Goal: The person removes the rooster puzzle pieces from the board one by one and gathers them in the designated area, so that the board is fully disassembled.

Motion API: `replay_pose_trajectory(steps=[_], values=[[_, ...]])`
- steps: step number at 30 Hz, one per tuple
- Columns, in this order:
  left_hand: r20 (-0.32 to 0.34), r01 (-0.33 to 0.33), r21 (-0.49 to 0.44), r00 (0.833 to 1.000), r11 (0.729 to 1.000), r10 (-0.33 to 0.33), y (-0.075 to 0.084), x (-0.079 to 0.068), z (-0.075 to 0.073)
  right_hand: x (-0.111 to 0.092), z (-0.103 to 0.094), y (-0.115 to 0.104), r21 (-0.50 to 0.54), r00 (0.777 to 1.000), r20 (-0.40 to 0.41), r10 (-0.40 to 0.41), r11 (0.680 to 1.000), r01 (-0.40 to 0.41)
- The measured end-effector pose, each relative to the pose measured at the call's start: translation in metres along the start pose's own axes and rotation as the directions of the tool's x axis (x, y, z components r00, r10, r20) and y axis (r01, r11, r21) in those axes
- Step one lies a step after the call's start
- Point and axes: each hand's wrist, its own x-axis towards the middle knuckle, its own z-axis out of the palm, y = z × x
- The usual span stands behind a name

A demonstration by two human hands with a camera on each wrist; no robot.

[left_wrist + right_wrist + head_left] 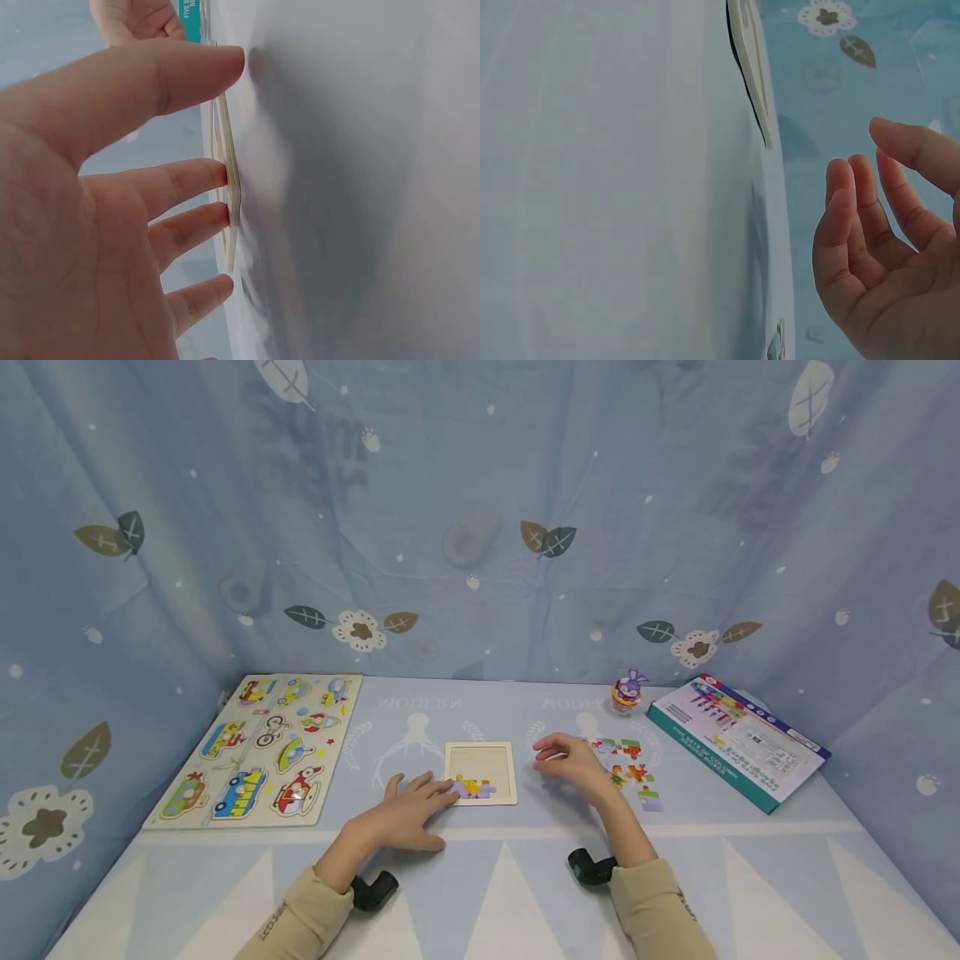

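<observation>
A small square wooden puzzle tray lies flat at the middle of the table, with several joined purple and yellow jigsaw pieces along its near side. My left hand is spread, its fingertips at the tray's left edge; the left wrist view shows straight fingers against the wooden rim. Above the table, right of the tray, my right hand hovers with loosely bent fingers. In the right wrist view nothing sits between its thumb and fingers. Loose jigsaw pieces lie beside and partly behind that hand.
At the left lies a large vehicle puzzle board. A flat teal and white box rests at the right, with a small purple toy figure near its far left corner. A patterned curtain rises behind the table.
</observation>
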Motion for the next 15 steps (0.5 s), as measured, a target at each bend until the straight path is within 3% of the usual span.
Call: replay_pose_trajectory(steps=[15], values=[[0.012, 0.022, 0.011, 1.0, 1.0, -0.022, 0.0, 0.001, -0.001, 0.004, 0.032, -0.007, -0.056, 0.996, 0.092, -0.017, 0.998, 0.022]])
